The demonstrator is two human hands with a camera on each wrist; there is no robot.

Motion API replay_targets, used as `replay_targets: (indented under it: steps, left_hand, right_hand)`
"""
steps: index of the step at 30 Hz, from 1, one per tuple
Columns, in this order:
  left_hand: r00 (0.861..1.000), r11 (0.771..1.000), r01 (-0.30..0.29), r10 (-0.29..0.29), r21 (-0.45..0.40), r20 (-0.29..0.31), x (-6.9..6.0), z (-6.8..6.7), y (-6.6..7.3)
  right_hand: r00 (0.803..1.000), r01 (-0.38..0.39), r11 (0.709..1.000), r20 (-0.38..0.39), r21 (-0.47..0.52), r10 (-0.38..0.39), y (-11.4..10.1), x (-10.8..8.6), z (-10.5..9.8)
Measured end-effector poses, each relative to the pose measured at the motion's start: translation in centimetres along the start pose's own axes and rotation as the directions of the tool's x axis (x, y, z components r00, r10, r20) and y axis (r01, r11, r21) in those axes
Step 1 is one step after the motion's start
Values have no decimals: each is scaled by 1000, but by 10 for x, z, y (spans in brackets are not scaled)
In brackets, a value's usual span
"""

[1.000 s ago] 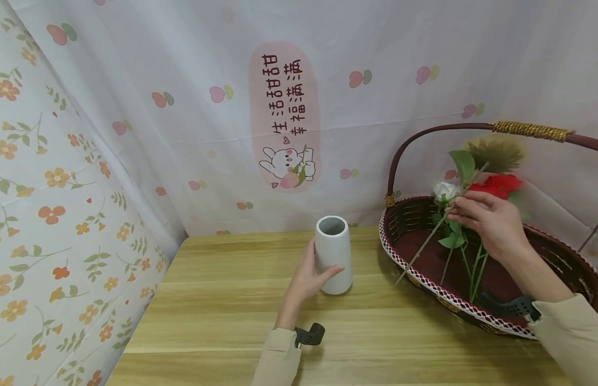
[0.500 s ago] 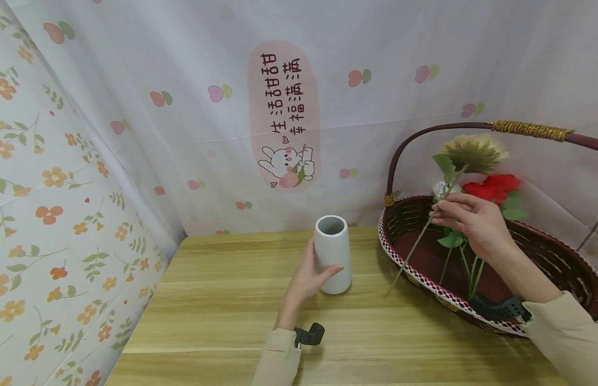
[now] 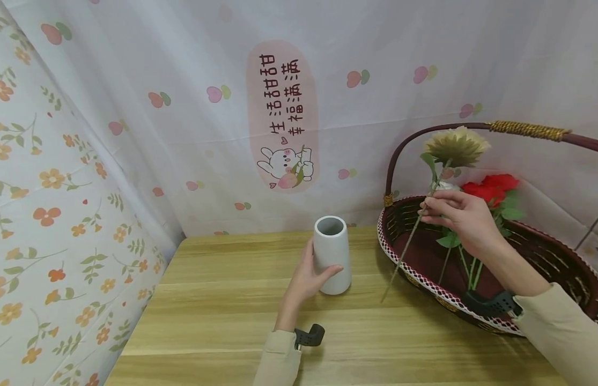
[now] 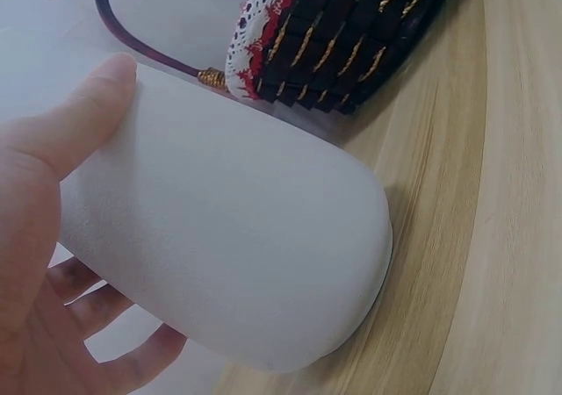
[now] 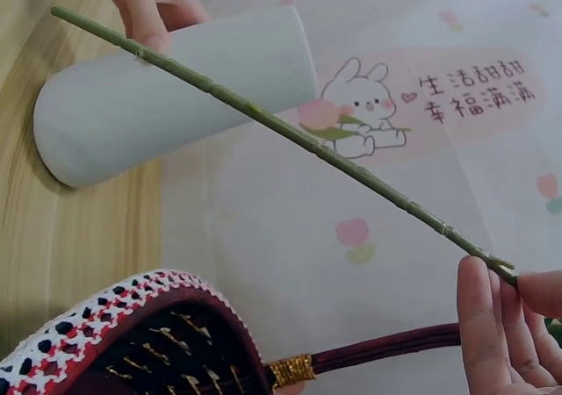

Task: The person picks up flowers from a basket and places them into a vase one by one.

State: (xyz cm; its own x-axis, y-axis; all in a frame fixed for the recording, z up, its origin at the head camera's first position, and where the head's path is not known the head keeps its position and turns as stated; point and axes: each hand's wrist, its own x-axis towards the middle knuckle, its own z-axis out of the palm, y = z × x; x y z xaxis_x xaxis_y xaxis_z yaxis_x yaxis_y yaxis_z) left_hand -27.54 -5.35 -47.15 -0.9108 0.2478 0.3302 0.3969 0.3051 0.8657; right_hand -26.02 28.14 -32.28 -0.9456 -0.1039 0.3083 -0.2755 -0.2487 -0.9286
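Vase (image 3: 333, 249) stood flowerless near tabletop's (image 3: 221, 316) back edge, clasped by left hand (image 3: 308, 279); right hand (image 3: 460, 217) pinched yellow flower (image 3: 455, 148), red bloom (image 3: 492, 187) left in basket (image 3: 426, 249).

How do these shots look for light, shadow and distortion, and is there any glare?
Head view: soft, even light, printed writing legible; left wrist: table seams curve, likely lens distortion, and the white vase casts a narrow shadow at its base; right wrist: muted light, flower stem crisp; no harsh glare anywhere.
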Motion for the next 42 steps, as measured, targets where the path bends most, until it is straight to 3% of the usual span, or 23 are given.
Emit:
replay_targets:
  steps: [5,12,19,31,42]
  left_hand:
    - [1000,1000,-9,9,8,2,0,1,-1]
    - [1000,1000,0,0,-2,-3,-1,2,-1]
    - [1000,1000,7,-7,0,-5,-2,3,-2]
    - [1000,1000,5,-5,-3,-4,-1,3,-1]
    - [1000,1000,21,-21,-5,-7,-3,3,0]
  right_hand:
    - [999,5,1000,-37,8,-5,-9,2,3]
    - [998,56,994,-40,92,-53,-21,9,8]
    - [992,86,996,-100,35,-83,-29,17,16]
    - [987,118,990,-122,81,-108,-34,32,33]
    - [977,159,986,-150,54,-150,-38,46,49]
